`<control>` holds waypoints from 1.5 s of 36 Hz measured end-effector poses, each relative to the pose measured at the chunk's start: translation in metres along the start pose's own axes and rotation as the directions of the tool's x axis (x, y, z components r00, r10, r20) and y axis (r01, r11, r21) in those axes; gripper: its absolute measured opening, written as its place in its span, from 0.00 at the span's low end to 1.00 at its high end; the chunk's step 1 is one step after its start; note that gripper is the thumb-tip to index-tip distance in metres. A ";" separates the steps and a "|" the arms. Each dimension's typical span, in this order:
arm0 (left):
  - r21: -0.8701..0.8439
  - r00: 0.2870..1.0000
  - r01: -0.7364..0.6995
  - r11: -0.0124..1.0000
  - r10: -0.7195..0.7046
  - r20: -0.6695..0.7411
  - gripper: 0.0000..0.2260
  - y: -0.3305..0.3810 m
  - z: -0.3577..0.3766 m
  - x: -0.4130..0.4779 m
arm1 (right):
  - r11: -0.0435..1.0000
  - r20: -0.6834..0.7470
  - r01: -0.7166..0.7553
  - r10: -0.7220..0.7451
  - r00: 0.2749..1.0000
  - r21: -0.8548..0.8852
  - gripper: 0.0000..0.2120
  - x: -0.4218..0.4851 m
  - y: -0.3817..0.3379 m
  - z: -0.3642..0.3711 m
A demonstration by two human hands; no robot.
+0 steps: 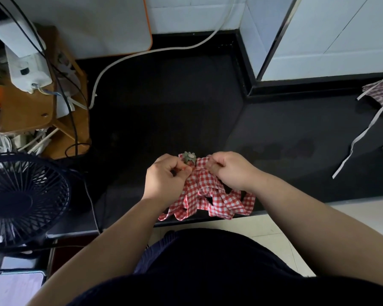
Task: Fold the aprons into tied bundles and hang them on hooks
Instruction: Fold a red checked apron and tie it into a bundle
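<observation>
Left hand (167, 176) and right hand (228, 170) grip the checked apron (205, 193)

Under left hand (166, 176), right hand (230, 171): checked apron (208, 196) top hidden; second apron (381, 92), perhaps purple, cut by edge.

We log the checked apron (208, 195): thin woven cloth, red and white, matt, creased, with straps of the same cloth. The counter (164, 107) under the apron is dark, smooth and matt, with a dull sheen right of the apron. Far right of the apron lies a second apron (379, 92) of patterned cloth with flat white fabric ties. Left of the apron, fan (24, 199): dark plastic grille, faintly glossy. Beyond the apron, leftward: wooden frame (27, 111), varnished and shiny; white cable (142, 53), smooth plastic sheath. Beyond the apron, rightward: wall tiles (318, 29), white, glazed; metal strip (279, 34), bright.
</observation>
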State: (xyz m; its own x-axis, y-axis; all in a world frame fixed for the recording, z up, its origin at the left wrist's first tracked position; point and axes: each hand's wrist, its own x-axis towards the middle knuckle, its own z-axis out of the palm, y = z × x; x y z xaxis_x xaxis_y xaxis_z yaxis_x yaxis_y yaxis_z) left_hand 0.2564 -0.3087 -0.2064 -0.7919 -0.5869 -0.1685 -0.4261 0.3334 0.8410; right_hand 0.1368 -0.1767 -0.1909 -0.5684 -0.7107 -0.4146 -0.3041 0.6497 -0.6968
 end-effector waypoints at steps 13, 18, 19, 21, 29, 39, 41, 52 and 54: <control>0.001 0.993 0.115 0.993 -0.115 0.038 0.06 -0.006 -0.009 0.010 | 0.984 -0.037 0.088 -0.095 0.995 -0.157 0.09 0.001 0.006 0.001; 0.100 0.987 0.047 0.994 -0.061 0.148 0.03 -0.006 -0.012 0.018 | 0.985 -0.039 0.102 -0.108 0.993 -0.139 0.07 -0.001 0.009 0.012; 0.078 0.985 0.061 0.995 -0.072 0.154 0.04 -0.007 -0.011 0.018 | 0.985 -0.047 0.113 -0.119 0.992 -0.130 0.07 -0.001 0.009 0.014; 0.019 0.978 0.115 0.993 -0.116 0.175 0.05 -0.008 -0.010 0.017 | 0.984 -0.050 0.128 -0.135 0.990 -0.121 0.06 -0.004 0.010 0.017; 0.017 0.992 0.094 0.995 -0.095 0.079 0.07 -0.010 -0.007 0.015 | 0.973 -0.022 0.145 -0.151 0.988 -0.177 0.07 -0.002 0.010 0.019; 0.331 0.812 -0.582 0.743 0.548 0.199 0.14 -0.037 -0.016 0.008 | 0.972 -0.055 0.128 -0.142 0.988 -0.198 0.10 -0.006 0.010 0.024; 0.388 0.760 -0.647 0.656 0.595 0.263 0.15 -0.041 -0.021 0.008 | 0.965 -0.048 0.143 -0.157 0.986 -0.220 0.09 -0.006 0.010 0.024; 0.483 0.565 -0.805 0.345 0.692 0.450 0.17 -0.053 -0.028 0.022 | 0.954 -0.015 0.131 -0.140 0.990 -0.271 0.13 -0.005 0.009 0.022; 0.476 0.540 -0.821 0.315 0.697 0.471 0.16 -0.054 -0.028 0.024 | 0.951 -0.002 0.121 -0.127 0.992 -0.285 0.13 -0.005 0.008 0.021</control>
State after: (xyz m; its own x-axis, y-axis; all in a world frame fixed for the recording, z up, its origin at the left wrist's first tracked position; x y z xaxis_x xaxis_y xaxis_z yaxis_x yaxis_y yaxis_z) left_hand 0.2729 -0.3610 -0.2415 -0.9310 0.2628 0.2532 0.3080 0.9380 0.1590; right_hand 0.1538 -0.1734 -0.2066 -0.5268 -0.7869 -0.3215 -0.5757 0.6085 -0.5461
